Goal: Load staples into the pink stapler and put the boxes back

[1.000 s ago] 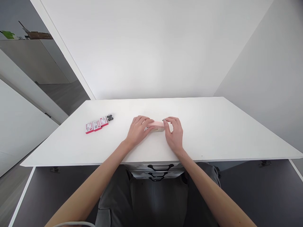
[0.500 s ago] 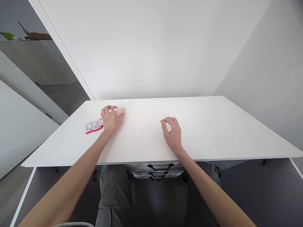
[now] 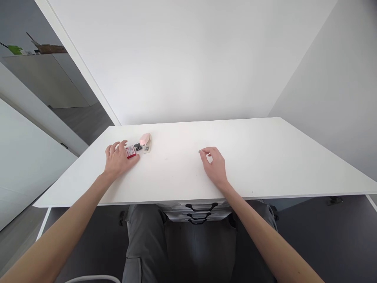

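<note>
Desk [image 3: 176, 177] — left hand [image 3: 118, 162] seemingly around box [image 3: 130, 152]

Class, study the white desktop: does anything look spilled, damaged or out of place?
A tiny dark speck near the white desktop's front edge, by the right forearm, looks odd against the pale surface; crumb or mark, I cannot tell. Nothing looks clearly spilled or damaged.
</note>
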The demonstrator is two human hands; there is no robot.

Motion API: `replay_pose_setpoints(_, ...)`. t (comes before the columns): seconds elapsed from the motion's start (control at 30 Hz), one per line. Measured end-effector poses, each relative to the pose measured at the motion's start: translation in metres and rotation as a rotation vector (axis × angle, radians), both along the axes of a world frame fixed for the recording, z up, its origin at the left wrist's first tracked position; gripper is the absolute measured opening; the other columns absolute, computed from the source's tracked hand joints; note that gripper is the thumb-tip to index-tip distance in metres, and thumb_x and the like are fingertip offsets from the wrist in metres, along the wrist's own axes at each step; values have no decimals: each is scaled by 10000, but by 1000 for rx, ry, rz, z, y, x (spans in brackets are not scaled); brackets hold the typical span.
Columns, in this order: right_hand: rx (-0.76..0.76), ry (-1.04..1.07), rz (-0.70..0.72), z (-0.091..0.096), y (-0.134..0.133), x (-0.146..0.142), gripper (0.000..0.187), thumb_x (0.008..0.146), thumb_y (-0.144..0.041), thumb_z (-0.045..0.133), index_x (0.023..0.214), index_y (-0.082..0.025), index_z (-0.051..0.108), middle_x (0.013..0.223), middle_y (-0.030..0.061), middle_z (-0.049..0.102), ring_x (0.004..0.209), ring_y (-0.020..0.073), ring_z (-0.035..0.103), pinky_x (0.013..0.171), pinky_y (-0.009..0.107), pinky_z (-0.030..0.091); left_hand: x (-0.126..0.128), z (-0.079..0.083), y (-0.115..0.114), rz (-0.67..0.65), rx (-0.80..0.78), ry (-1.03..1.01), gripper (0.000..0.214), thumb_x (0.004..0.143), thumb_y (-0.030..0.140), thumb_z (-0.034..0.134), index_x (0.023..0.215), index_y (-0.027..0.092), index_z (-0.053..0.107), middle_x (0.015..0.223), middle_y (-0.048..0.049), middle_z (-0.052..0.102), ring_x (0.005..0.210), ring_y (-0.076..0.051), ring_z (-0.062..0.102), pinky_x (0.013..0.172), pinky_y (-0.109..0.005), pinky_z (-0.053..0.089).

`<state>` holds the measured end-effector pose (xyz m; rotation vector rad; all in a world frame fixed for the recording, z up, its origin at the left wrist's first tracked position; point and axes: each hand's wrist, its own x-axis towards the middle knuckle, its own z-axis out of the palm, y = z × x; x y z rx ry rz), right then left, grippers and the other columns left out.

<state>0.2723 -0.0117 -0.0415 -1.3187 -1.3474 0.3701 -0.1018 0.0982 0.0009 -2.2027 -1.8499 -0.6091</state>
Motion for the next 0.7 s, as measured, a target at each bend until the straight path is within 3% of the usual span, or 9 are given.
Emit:
replay_pose_setpoints(0.13,-16,12,5,0,1,0,268,1030,-458,536,959,-246,684,1066,78,713,983,245,654,839,418,515,-14,8,5,-90,-144,18,735,804,558,593,1415,165,484,1304,-207,693,1437,-451,390,1205,-628,223)
replay_pose_setpoints(0.27,-25,24,8,1,0,0,253,1023,-439,546,953,-242,686,1063,78,717,984,242,655,872,426,517,-5,9,-20,-44,-61,-13,740,821,590,629,1414,169,496,1293,-210,668,1402,-465,409,1162,-623,308)
replay_pose_setpoints(0.37,-34,33,13,3,-1,0,264,1017,-446,550,949,-235,692,1061,81,726,975,240,661,861,417,523,15,5,-51,-37,94,-146,683,831,567,700,1386,214,514,1363,-176,612,1337,-417,498,1120,-566,406)
replay_pose_setpoints(0.47,-64,63,55,5,-4,0,285,1010,-467,559,963,-226,703,1057,81,747,946,232,672,831,395,529,39,0,-75,-108,68,-312,724,809,578,772,1387,240,497,1383,-136,594,1249,-355,594,1034,-505,501)
replay_pose_setpoints(0.57,-115,115,143,7,-6,0,311,999,-502,575,980,-225,717,1036,74,768,925,229,696,767,360,532,65,-3,-84,-205,5,-426,760,782,588,820,1369,232,495,1346,-119,622,1168,-317,645,996,-480,528)
replay_pose_setpoints(0.7,-163,183,260,9,-6,1,315,971,-532,621,980,-237,731,1053,65,770,913,225,726,753,346,546,102,-11,-81,-385,4,-396,684,798,527,839,1327,242,513,1341,-110,624,1163,-302,643,1008,-472,523)
